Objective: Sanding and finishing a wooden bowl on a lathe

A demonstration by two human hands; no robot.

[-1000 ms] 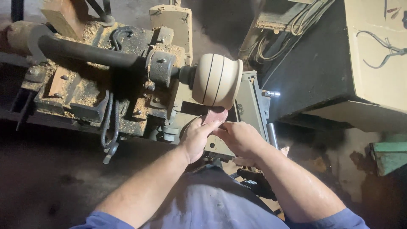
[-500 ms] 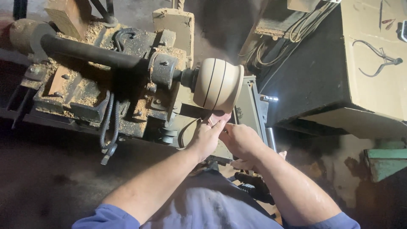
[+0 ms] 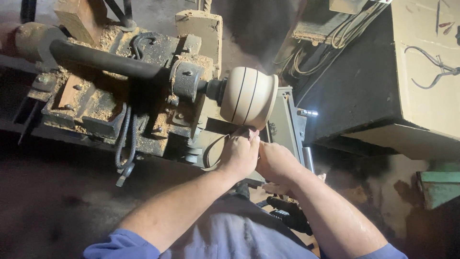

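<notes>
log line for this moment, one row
left hand: fingertips at underside of wooden bowl | right hand: beside left, contents hidden | bowl: on lathe, two dark grooves

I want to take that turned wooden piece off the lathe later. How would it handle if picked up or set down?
The wooden piece looks solid and stiff, likely fairly heavy for its size. Its rounded, smooth, grooved sides suggest it could roll if laid on its side. The dusty surface, like the sawdust on the lathe, may make it a bit slippery. The left hand and right hand sit just beneath it.
</notes>
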